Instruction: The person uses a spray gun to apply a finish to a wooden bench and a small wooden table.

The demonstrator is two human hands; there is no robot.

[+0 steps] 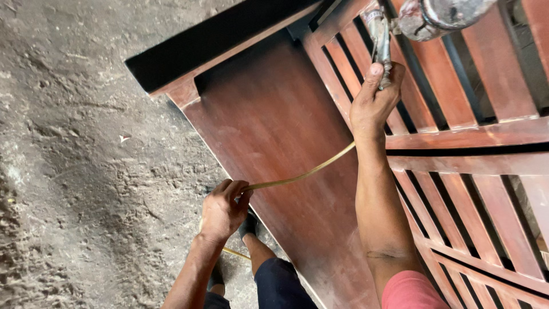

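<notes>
Dirt floor (74, 143) filling the 9 o'clock half of the view, rough and grey. Reddish-brown wooden panel (286, 143) running diagonally from 12 toward 6 o'clock, dusty on its flat face, with slats (492, 68) across the 3 o'clock side. Right hand (374, 97) near 1 o'clock, closed around the handle of a spray gun (380, 40), thumb raised along it; grimy cup (440, 14) of the gun at the top edge. Left hand (224, 209) just below centre toward 7 o'clock, fingers curled shut on a thin yellow hose (303, 174). Hose passing from left hand up toward right wrist, a short length showing again below the left hand.
</notes>
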